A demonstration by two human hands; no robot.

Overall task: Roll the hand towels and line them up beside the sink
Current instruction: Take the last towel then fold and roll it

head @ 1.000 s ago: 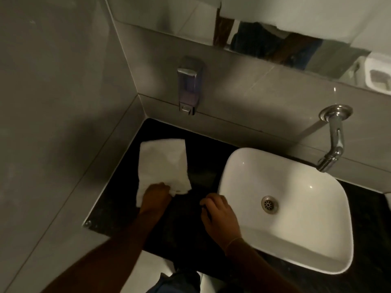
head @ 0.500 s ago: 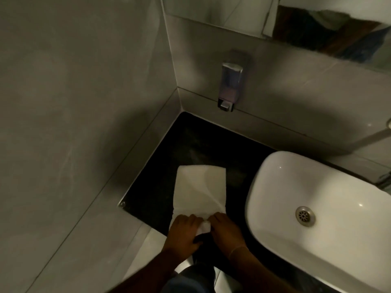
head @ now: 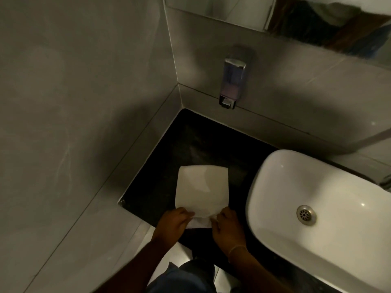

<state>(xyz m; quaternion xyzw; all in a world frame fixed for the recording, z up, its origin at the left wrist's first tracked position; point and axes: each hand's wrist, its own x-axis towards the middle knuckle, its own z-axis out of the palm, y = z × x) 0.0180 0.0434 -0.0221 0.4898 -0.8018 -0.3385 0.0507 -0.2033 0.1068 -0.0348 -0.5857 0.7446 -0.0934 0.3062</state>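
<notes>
A: Opening the roll, by the look of it. Pinching the near corners of the hand towel (head: pixel 202 187), one in the left hand (head: pixel 173 224), one in the right hand (head: pixel 227 227).
B: Spread flat on the dark desk (head: pixel 190 140), just beside the sink (head: pixel 275 166). Next, probably: tuck tight, roll away evenly, keep both ends level.

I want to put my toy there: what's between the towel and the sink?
Only bare black counter between the towel and the sink, shown in the head view.
</notes>
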